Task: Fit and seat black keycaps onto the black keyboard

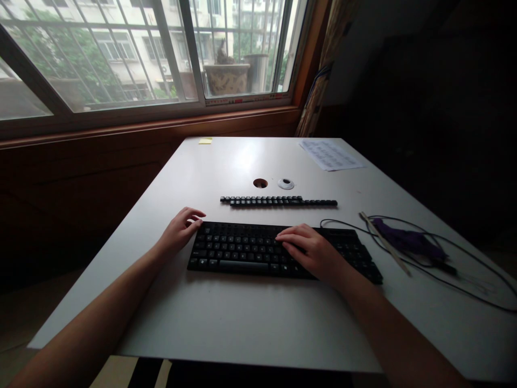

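Note:
A black computer keyboard [242, 265] lies flat on the white table. At its back left corner my left hand [181, 229] grips the edge, the thumb on the corner and the fingers curved behind it. My right hand [309, 245] is over the right part of the letter keys, thumb and fingertips drawn together in a pinch low at the keys. Anything between those fingertips is too small to make out. Behind the keyboard, loose black keycaps [266, 201] stand lined up in rows. The back strip of the keyboard looks dark, as if bare of caps.
A black cable [464, 293] loops across the right of the table [242, 318], around a purple cloth [407, 240] and a thin stick [385, 245]. Further back are a cable hole [260, 184], its round cover [286, 184], printed sheets [331, 154] and a yellow note [205, 141].

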Available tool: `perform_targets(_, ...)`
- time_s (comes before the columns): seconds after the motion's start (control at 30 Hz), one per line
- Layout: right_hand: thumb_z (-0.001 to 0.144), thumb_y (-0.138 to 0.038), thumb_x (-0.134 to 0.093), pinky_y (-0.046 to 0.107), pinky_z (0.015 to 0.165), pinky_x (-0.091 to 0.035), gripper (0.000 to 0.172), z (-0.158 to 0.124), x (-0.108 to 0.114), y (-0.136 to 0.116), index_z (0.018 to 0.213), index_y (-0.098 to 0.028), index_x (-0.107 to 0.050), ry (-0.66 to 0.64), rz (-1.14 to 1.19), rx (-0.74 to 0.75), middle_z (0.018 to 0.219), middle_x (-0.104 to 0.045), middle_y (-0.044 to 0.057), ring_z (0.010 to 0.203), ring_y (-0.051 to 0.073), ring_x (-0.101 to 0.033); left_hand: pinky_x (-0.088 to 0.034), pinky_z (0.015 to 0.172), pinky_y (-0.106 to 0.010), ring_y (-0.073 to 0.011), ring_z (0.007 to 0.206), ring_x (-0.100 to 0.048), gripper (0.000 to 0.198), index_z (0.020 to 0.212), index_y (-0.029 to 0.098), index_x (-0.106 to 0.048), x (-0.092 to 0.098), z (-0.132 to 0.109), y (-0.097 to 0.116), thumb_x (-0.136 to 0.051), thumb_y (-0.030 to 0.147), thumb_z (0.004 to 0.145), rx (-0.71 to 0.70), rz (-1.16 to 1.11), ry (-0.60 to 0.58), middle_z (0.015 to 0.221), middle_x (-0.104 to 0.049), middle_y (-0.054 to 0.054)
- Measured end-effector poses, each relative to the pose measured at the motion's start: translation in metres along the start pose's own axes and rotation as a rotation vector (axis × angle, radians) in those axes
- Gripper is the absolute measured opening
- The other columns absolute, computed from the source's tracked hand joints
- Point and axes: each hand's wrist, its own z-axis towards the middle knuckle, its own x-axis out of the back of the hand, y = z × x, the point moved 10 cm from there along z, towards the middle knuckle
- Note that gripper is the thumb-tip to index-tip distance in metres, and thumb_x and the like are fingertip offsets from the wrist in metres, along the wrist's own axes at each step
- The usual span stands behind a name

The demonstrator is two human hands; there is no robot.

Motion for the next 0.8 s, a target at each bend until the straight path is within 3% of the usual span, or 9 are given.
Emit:
perform_targets(0.27, 0.097, -0.021, -0.054, 0.044, 0.092, -0.054, 0.022, -0.001, -0.002, 0.002, 0.112, -0.025, -0.07, -0.009, -0.002, 0.008, 0.109, -0.072, 0.007, 0.102, 0.022, -0.063, -0.052, 0.074, -0.033, -0.0189, 0.081, -0.064, 0.027, 0.101, 0.018, -0.067, 0.001, 0.0, -0.002, -0.055, 0.041, 0.091, 0.036, 0.03, -0.012, 0.102, -0.064, -0.006)
perform_targets(0.8, 0.099, -0.025, -0.053, 0.042, 0.095, -0.053, 0.021, -0.005, 0.001, 0.019, 0.111, -0.026, -0.07, -0.031, -0.007, -0.081, 0.109, -0.07, 0.006, 0.104, 0.022, -0.064, -0.051, 0.076, -0.03, -0.0171, 0.085, -0.064, 0.022, 0.105, 0.019, -0.067, -0.008, -0.004, 0.007, -0.057, 0.035, 0.095, -0.075, -0.056, -0.139, 0.105, -0.06, -0.006)
